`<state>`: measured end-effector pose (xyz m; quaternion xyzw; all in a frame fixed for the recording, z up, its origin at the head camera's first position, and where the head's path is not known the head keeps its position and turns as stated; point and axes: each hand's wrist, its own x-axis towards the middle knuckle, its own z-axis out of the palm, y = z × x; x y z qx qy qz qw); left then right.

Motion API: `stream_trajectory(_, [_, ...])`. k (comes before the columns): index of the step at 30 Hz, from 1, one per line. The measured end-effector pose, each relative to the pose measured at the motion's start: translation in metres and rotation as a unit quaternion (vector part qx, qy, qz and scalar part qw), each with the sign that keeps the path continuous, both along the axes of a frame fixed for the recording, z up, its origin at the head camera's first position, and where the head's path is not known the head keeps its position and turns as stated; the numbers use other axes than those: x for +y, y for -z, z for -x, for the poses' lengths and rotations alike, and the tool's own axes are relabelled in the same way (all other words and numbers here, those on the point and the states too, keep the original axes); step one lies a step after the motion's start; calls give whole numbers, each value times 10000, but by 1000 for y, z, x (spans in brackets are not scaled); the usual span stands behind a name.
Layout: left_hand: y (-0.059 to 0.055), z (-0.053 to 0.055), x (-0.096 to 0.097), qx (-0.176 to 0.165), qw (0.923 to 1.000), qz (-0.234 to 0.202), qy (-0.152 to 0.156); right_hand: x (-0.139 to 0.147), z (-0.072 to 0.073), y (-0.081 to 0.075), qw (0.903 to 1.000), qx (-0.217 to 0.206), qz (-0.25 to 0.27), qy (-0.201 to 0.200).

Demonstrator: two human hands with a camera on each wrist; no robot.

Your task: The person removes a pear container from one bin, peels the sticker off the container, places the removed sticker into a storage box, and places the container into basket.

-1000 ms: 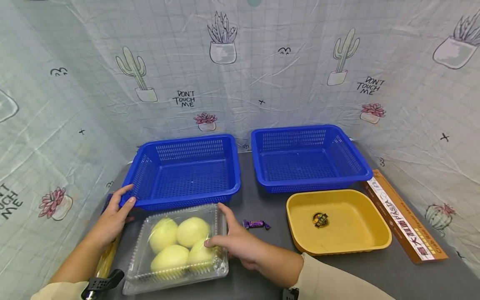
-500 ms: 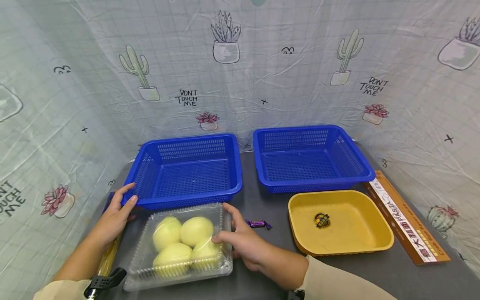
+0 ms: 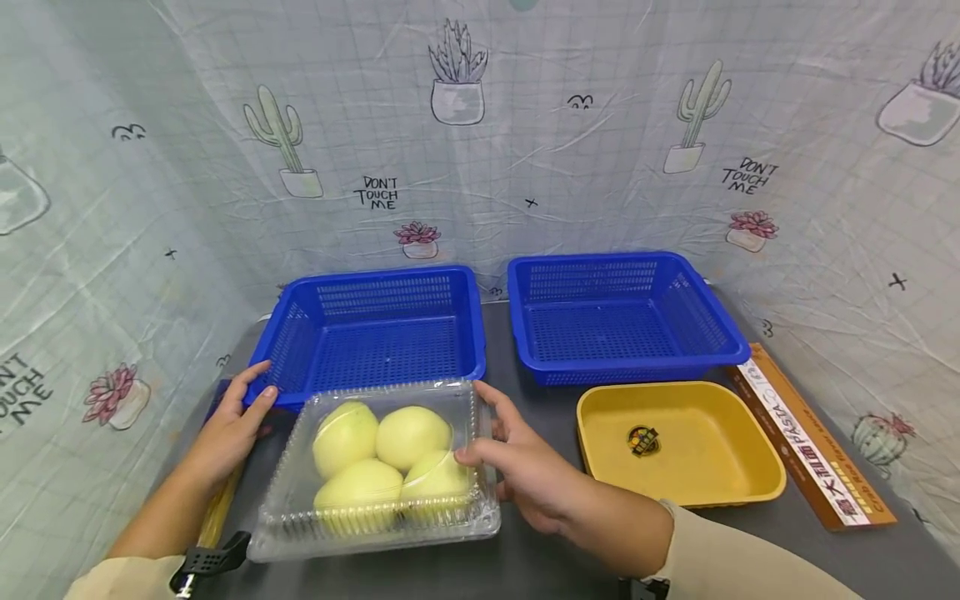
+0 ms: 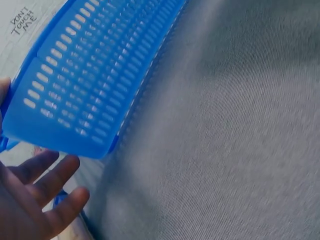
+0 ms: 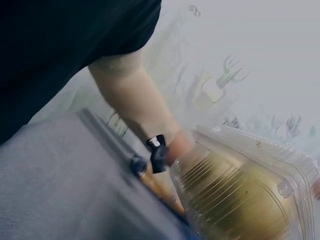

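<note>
A clear plastic clamshell box [image 3: 285, 500] with several pale yellow-green round fruits [image 3: 412, 437] inside is raised off the table in the head view, overlapping the left basket's front side. My right hand [image 3: 536, 475] grips its right side, thumb on top and the other fingers partly hidden behind. In the right wrist view the same box [image 5: 240, 190] appears tilted. My left hand [image 3: 232, 425] holds the front left corner of the left blue basket [image 3: 386, 346]; in the left wrist view its lower fingers [image 4: 60, 175] spread below the basket wall [image 4: 90, 90].
Another blue basket [image 3: 600, 325] stands at the back right. Before it is a yellow tray [image 3: 720, 450] with a round sticker. A brown pasta package [image 3: 813, 450] lies at the right edge. Something long in yellowish wrapping [image 3: 217, 508] lies beside my left forearm.
My right hand has lifted the box and moved it slightly right and towards the left basket. My left hand stays at the basket corner. The purple-wrapped candy has become hidden behind my right hand.
</note>
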<state>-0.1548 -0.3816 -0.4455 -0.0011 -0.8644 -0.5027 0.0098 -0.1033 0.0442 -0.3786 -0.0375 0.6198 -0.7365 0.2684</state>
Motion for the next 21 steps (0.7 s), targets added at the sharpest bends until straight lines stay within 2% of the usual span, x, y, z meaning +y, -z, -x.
stream_trajectory(6, [-3, -5, 13, -165, 9984, 116, -531, 13, 9, -27, 9990, 56, 420, -106])
stream_trajectory(10, [-9, -7, 25, -226, 9954, -114, -923, 16, 22, -41, 9986, 134, 517, -36])
stream_trajectory(16, [-7, -9, 42, -163, 9874, -505, -1489, 13, 50, -53, 9994, 223, 224, 116])
stream_trajectory(21, [-4, -9, 52, -344, 9747, -1121, -1903, 6, 79, -62, 9990, 400, -45, 180])
